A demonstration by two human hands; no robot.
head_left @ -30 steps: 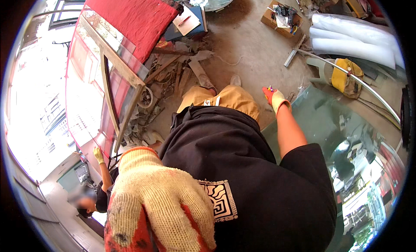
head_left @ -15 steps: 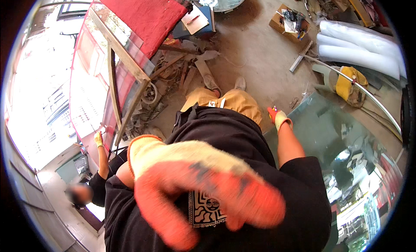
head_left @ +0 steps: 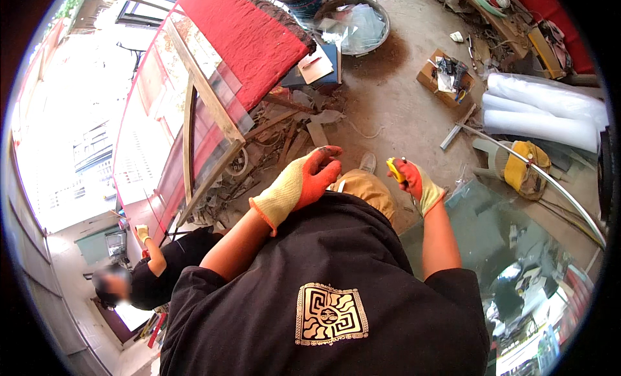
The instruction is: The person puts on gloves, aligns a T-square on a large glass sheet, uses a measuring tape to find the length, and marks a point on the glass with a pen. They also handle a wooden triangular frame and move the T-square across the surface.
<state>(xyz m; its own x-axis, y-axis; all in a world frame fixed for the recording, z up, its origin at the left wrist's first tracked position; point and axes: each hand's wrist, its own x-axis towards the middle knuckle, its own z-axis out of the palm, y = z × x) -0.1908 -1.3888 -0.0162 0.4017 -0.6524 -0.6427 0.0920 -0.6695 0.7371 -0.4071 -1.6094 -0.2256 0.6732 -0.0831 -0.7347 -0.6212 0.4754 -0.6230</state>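
Note:
Both my hands wear cream work gloves with red-orange coated palms and fingers. My left hand (head_left: 299, 184) is in front of my waist, its fingers loosely stretched to the right with nothing visible in them; it is open. To its right, my right hand (head_left: 419, 184) is closed around a small yellow-and-black hand tool (head_left: 396, 171) whose exact kind I cannot make out. Beside my right forearm lies a large glass sheet (head_left: 472, 214), flat and reflecting the surroundings. Neither hand visibly touches the glass.
At the left, a co-worker (head_left: 162, 266) stands near a wooden frame (head_left: 204, 98) with glass and a red-covered surface (head_left: 239, 33). Ahead are a round basin (head_left: 386, 43) of glass pieces and a cardboard box (head_left: 432, 78) of tools. White rolls (head_left: 543, 123) and a yellow bag (head_left: 522, 172) lie right.
My left hand has dropped from close before the camera to waist height, farther ahead. My right hand has risen slightly, showing more of the yellow tool. The view has shifted a little.

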